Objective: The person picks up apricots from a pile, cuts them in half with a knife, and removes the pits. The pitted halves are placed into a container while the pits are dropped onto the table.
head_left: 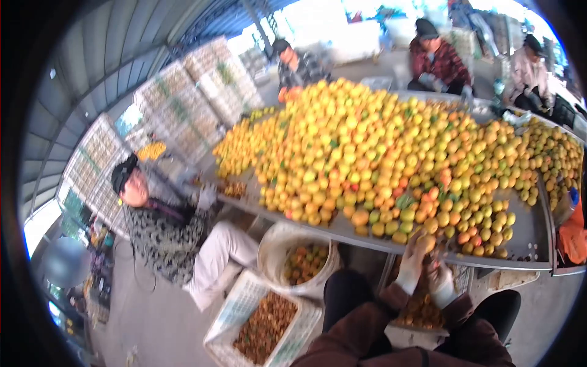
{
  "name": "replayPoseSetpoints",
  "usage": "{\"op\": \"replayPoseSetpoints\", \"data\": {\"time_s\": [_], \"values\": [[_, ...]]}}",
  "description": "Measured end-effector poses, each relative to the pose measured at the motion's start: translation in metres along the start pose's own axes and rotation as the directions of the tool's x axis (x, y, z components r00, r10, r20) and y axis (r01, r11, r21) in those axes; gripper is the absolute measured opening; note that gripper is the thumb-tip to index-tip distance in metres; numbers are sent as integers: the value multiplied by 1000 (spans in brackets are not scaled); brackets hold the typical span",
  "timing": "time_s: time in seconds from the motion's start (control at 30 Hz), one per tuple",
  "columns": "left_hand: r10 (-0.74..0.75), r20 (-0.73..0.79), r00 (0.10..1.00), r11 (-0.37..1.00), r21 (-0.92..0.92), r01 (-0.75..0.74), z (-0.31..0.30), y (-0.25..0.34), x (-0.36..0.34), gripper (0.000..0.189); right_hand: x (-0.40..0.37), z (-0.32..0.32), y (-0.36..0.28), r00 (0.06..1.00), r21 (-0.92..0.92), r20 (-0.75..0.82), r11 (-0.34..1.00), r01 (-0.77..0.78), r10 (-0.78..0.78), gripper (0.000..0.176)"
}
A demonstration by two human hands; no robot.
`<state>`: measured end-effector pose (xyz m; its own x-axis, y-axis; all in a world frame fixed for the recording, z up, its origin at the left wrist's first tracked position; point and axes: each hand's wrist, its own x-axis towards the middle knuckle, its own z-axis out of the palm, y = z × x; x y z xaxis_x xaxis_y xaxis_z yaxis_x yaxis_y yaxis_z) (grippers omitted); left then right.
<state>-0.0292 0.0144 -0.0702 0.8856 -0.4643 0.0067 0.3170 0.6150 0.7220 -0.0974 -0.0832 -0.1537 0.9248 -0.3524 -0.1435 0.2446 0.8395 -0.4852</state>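
Observation:
My left hand (413, 262), in a pale glove or cuff at the wrist, is closed around a round orange fruit (426, 243) at the table's near edge. Close beside it on the right, my right hand (438, 274) has its fingers curled together near the fruit. Whatever those fingers hold is too small to make out. Just beyond both hands lies a large heap of yellow-orange fruit (361, 147) on the metal table (342, 235). Below my hands, between my knees, a container with brown scraps (422, 311) is partly hidden by my arms.
To my left stand a white bucket of fruit (266, 257) and a white crate (214, 330) of brown scraps. A co-worker (159, 232) sits beyond them. Three more people sit across the table. Stacked crates (177, 101) rise at the back left; an orange bag (573, 235) hangs at the right.

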Motion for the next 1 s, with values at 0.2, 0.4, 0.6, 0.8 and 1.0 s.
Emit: {"op": "replayPoseSetpoints", "data": {"time_s": [0.2,0.4,0.6,0.8,1.0], "values": [[27,163,986,951,300,-75,-8,7,2,37,-33,59,-23,952,-900,235,326,290,-198,38],[-85,47,995,976,205,73,-21,-9,-2,50,-37,51,-25,926,-930,328,110,351,-187,25],[-224,-99,970,965,119,235,18,24,-27,64,-48,65,-30,909,-938,343,-29,346,-237,36],[-289,137,948,922,-227,314,12,33,-31,61,-58,79,-48,834,-886,464,-137,443,-300,35],[108,294,950,495,813,-308,15,-11,-39,51,-46,88,-73,804,-915,334,34,401,-492,26]]}}
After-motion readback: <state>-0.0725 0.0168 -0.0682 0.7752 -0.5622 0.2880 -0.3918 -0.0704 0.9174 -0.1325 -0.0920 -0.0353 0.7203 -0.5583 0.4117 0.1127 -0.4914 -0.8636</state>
